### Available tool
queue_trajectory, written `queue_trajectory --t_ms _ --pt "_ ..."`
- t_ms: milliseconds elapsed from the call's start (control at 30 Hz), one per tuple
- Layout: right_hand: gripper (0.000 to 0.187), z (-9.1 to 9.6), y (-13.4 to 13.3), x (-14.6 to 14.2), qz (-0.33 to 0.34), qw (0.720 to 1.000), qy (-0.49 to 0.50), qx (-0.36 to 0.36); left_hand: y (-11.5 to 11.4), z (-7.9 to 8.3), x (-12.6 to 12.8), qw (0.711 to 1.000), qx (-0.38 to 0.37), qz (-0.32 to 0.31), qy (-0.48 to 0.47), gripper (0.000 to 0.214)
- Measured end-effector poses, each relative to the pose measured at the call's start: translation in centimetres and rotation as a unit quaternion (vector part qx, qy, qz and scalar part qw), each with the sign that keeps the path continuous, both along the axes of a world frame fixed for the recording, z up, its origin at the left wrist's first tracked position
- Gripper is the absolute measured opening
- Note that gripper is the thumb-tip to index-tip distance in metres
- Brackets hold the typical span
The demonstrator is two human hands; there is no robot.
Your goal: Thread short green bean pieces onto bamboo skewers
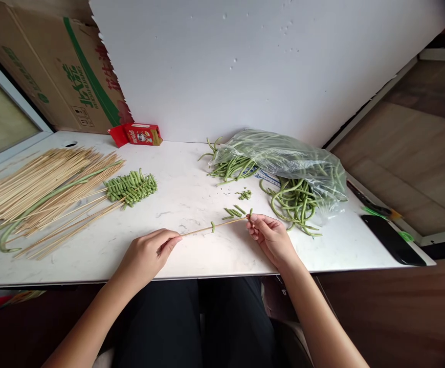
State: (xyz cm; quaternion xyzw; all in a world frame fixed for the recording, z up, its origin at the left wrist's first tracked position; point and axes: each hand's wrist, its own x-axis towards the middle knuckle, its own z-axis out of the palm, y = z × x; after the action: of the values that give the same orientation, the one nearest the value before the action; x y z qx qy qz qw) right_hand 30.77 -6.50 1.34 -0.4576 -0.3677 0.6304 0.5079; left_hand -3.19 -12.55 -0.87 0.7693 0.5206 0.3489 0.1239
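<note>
My left hand (148, 254) is closed around one end of a thin wooden skewer (197, 232), held roughly level above the table. One short piece of green bean (213, 227) is threaded partway along it. At the skewer's other tip, my right hand (271, 236) pinches a second bean piece (250, 213) between thumb and fingers; whether the tip has pierced it I cannot tell. Several cut bean pieces (235, 211) lie just behind the skewer, with a small heap of bean ends (244, 194) beyond them.
Left lie many bare skewers (34, 184) with a long bean (53, 194) across them, beside bean-loaded skewers (131, 187). A plastic bag (284, 156) spills long green beans (297, 202). A red box (143, 134) stands behind; a black phone (391, 239) lies at right.
</note>
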Motion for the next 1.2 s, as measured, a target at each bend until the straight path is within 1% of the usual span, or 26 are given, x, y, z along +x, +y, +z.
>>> queue_trajectory --t_ms 300,467,767,867,967,1200 --pt "0.035 0.01 -0.11 -0.28 -0.004 0.999 -0.032 0.017 0.00 -0.03 -0.07 1.000 -0.005 -0.003 0.008 0.022" --pt "0.035 -0.17 -0.17 -0.16 0.009 0.998 -0.050 0.029 -0.02 0.21 0.00 1.000 -0.006 0.001 0.013 0.023" --pt "0.034 0.40 -0.20 -0.54 0.000 0.999 0.001 0.033 -0.07 0.34 0.10 1.000 -0.008 0.008 0.004 0.022" --pt "0.031 0.17 -0.13 -0.44 -0.015 0.999 -0.003 0.045 -0.05 0.37 0.12 1.000 -0.006 0.010 0.006 0.022" --pt "0.030 -0.22 -0.08 -0.31 -0.014 0.998 -0.015 0.054 -0.04 0.44 0.12 1.000 -0.003 0.008 0.009 0.022" --pt "0.031 -0.35 -0.04 -0.38 -0.010 0.998 -0.027 0.049 -0.11 0.46 0.16 1.000 0.001 0.001 0.010 0.022"
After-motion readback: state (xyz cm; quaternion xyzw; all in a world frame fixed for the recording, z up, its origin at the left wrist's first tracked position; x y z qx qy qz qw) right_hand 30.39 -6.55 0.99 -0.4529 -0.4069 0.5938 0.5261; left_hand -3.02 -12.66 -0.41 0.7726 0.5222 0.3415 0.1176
